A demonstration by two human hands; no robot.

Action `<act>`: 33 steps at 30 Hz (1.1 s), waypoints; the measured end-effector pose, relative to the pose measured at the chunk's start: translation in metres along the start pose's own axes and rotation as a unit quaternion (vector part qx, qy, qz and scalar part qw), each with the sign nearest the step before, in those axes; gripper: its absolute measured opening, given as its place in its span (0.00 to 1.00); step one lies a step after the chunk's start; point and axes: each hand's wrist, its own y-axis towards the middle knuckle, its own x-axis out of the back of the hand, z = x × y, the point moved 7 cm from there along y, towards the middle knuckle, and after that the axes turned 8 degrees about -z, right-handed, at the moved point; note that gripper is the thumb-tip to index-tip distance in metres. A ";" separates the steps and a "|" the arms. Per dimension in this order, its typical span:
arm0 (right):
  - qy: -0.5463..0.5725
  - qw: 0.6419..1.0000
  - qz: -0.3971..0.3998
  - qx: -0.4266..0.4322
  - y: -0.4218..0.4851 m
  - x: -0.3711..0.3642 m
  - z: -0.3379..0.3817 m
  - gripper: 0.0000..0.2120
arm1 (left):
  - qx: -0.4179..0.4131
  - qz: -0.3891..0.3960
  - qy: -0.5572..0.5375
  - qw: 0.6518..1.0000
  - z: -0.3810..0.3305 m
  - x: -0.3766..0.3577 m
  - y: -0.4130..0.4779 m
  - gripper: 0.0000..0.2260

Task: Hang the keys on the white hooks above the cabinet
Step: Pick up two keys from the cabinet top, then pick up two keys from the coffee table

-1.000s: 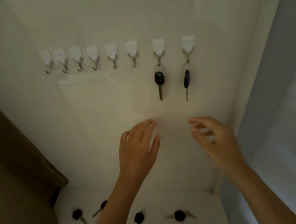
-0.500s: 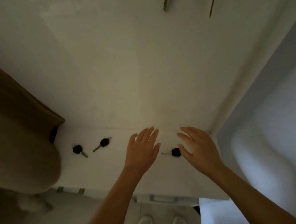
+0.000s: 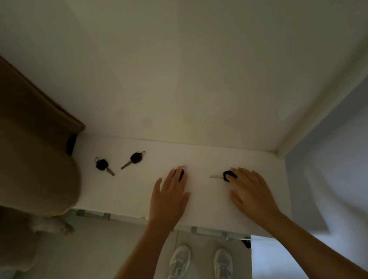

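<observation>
White cabinet [image 3: 134, 194] below me, four black keys lying on its top, and I'm at the pickup step. My left hand [image 3: 168, 199] lies flat with straight fingers, the tips over the centre key [image 3: 181, 174]; nothing is pinched yet. My right hand [image 3: 251, 191] is just as flat, its fingertips touching the black head of the right key [image 3: 226, 175], blade pointing left. A third key [image 3: 136, 158] and a fourth key [image 3: 102, 164] wait at centre left, near the brown cloth [image 3: 11, 141]. The hooks are out of frame above. Next, I reckon: curl in, pinch each head, lift, and turn the ring up for a free hook.
</observation>
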 end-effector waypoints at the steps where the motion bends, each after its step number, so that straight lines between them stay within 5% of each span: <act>1: 0.004 1.000 0.001 0.002 0.002 0.001 0.003 0.22 | 0.004 -0.003 0.005 1.000 0.001 0.002 -0.002 0.25; 12: 0.020 0.990 -0.030 0.135 0.013 0.017 0.105 0.22 | 0.130 -0.057 -0.009 0.990 0.042 0.034 -0.076 0.25; 21: 0.065 0.955 0.001 0.288 -0.046 -0.014 0.317 0.22 | 0.292 -0.118 0.002 0.949 0.151 0.078 -0.281 0.25; 25: 0.090 0.917 0.012 0.389 -0.094 -0.031 0.441 0.22 | 0.409 -0.107 0.024 0.906 0.205 0.082 -0.414 0.26; 33: 0.148 0.804 0.039 0.575 -0.207 -0.060 0.661 0.22 | 0.627 -0.131 0.055 0.766 0.248 0.098 -0.649 0.26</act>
